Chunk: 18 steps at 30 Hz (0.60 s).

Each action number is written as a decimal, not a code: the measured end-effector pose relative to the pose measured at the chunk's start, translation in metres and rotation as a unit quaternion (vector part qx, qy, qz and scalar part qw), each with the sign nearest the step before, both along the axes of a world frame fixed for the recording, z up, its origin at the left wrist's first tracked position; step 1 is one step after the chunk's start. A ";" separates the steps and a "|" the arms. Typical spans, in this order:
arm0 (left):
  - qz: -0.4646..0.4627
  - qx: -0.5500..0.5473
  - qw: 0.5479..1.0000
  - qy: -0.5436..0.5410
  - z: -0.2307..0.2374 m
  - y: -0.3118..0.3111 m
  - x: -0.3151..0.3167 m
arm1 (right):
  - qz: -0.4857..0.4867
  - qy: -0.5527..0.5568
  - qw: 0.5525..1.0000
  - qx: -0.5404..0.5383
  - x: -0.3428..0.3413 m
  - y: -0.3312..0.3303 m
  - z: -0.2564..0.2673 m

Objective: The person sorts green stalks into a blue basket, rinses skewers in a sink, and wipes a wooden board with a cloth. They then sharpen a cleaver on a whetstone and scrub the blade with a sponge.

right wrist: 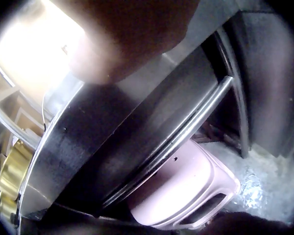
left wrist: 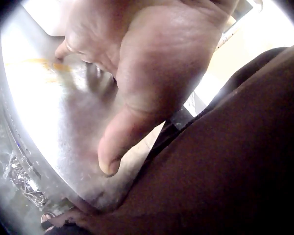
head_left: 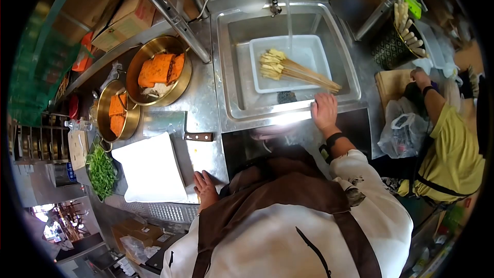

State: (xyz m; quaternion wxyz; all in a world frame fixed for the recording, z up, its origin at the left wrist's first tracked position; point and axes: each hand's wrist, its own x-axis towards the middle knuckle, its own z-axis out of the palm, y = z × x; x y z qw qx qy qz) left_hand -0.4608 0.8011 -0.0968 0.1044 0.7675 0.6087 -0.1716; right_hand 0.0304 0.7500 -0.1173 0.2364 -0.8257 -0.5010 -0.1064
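My right hand (head_left: pixel 325 112) rests with straight fingers on the front rim of the steel sink (head_left: pixel 303 115). Beyond its fingertips, a bundle of wooden skewers with pale yellow folded food (head_left: pixel 275 64) lies in a white plastic basin (head_left: pixel 253 80), handle ends over the near right rim. Water runs from the faucet (head_left: pixel 278 7) into the basin. On the left, my left hand (head_left: pixel 207 190) rests at the counter's front edge, fingers spread and thumb (left wrist: pixel 118 142) extended over the steel top. Neither hand holds anything. In the right wrist view, the hand (right wrist: pixel 137 39) is dark and blurred at the top.
Left of the sink are a cleaver (head_left: pixel 198 137), a white board (head_left: pixel 152 172), green herbs (head_left: pixel 102 167) and two brass pots (head_left: pixel 170 98) with orange blocks. A pink plastic stool (right wrist: pixel 181 191) stands under the sink. At right, another person (head_left: pixel 458 149) works beside a cutting board (head_left: pixel 388 85).
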 end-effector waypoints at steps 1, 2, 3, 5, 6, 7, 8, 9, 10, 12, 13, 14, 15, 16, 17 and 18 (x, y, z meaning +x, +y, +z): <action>-0.001 0.001 1.000 0.001 -0.008 0.000 -0.004 | 0.000 -0.002 1.000 0.000 0.000 0.000 0.000; -0.001 0.002 1.000 0.002 -0.004 0.002 -0.002 | -0.002 -0.003 1.000 -0.003 0.000 0.000 0.000; -0.002 0.002 1.000 0.002 0.000 0.002 0.000 | -0.003 -0.004 1.000 -0.008 -0.001 0.000 0.001; 0.019 -0.033 0.999 -0.012 0.012 0.002 0.007 | -0.003 -0.001 1.000 -0.010 -0.001 0.001 0.001; 0.014 -0.035 0.999 -0.013 0.010 0.003 0.007 | -0.003 0.002 1.000 -0.012 -0.001 0.000 0.002; 0.016 -0.036 0.999 -0.008 0.007 0.003 0.005 | -0.008 0.000 1.000 -0.014 0.000 -0.001 0.002; 0.017 -0.035 0.999 -0.003 0.005 0.005 0.004 | -0.007 0.002 1.000 -0.014 -0.001 0.000 0.002; 0.022 -0.036 0.999 -0.013 0.003 0.006 0.003 | -0.006 0.004 1.000 -0.013 -0.001 0.000 0.001; 0.019 -0.036 0.999 -0.013 0.002 0.006 0.003 | -0.009 0.003 1.000 -0.013 -0.001 -0.001 0.002; 0.041 -0.061 0.997 -0.033 0.018 0.007 0.010 | -0.006 0.009 1.000 -0.014 -0.002 -0.001 0.002; 0.041 -0.061 0.997 -0.033 0.015 0.007 0.009 | -0.006 0.009 1.000 -0.014 -0.002 -0.001 0.003; 0.042 -0.058 0.997 -0.035 0.013 0.007 0.008 | -0.006 0.008 1.000 -0.012 -0.002 -0.001 0.003; 0.045 -0.054 0.997 -0.037 0.011 0.008 0.008 | -0.005 0.008 1.000 -0.011 -0.002 -0.001 0.003; 0.048 -0.053 0.997 -0.038 0.010 0.008 0.007 | -0.002 0.007 1.000 -0.010 -0.002 0.000 0.003; 0.048 -0.057 0.996 -0.037 0.014 0.008 0.009 | -0.003 0.011 1.000 -0.011 -0.002 0.000 0.003; 0.049 -0.062 0.996 -0.037 0.016 0.008 0.010 | -0.004 0.014 1.000 -0.012 -0.002 0.000 0.004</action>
